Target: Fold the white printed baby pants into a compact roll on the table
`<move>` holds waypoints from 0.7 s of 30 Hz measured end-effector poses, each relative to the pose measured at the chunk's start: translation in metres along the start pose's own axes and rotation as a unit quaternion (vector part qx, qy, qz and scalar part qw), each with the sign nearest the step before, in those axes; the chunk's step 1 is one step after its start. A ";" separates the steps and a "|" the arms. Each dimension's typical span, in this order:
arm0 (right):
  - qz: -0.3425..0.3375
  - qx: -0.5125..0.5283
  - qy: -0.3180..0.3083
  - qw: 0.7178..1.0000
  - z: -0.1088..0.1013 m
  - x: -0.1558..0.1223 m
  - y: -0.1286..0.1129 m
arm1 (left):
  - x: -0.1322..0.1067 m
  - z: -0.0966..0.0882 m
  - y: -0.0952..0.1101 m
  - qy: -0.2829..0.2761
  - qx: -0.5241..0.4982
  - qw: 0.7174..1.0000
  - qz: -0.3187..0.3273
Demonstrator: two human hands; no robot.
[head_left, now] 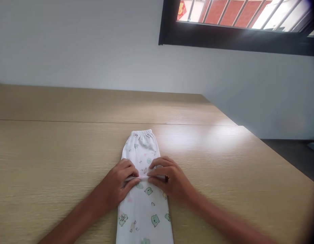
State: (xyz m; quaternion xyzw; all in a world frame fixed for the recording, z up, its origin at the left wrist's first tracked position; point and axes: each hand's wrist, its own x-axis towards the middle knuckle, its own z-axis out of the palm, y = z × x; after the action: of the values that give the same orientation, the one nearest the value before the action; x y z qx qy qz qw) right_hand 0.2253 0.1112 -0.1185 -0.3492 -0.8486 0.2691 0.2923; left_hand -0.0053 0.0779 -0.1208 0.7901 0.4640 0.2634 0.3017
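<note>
White children's trousers with a green bear print lie lengthwise on the light wood table. Their gathered elastic waistband points away from me, and the far end of the legs runs out of the bottom of the view. My left hand and my right hand meet across the middle of the trousers. The fingertips of both pinch a raised crosswise fold in the cloth. The hands hide the fabric beneath them.
The table has a seam across its far part, and its right edge slants away towards a dark floor. Behind it stands a white wall. A black-framed window with bars and red brick outside sits high at the upper right.
</note>
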 end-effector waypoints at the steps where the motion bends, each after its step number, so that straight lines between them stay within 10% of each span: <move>1: -0.004 -0.004 0.002 1.000 0.000 0.000 0.000 | 0.000 0.001 0.001 0.001 0.000 1.000 0.000; 10: -0.035 -0.045 0.008 0.998 0.003 -0.004 0.000 | 0.003 0.009 0.002 0.043 -0.029 0.999 0.005; 21: -0.053 -0.002 -0.030 0.998 -0.019 0.001 0.019 | -0.004 -0.027 -0.019 -0.020 -0.067 0.996 -0.049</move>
State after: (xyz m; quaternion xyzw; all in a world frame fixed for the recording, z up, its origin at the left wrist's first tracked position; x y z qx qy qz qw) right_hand 0.2462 0.1283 -0.1183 -0.2963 -0.8750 0.2615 0.2797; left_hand -0.0366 0.0879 -0.1162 0.7491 0.4777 0.2634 0.3760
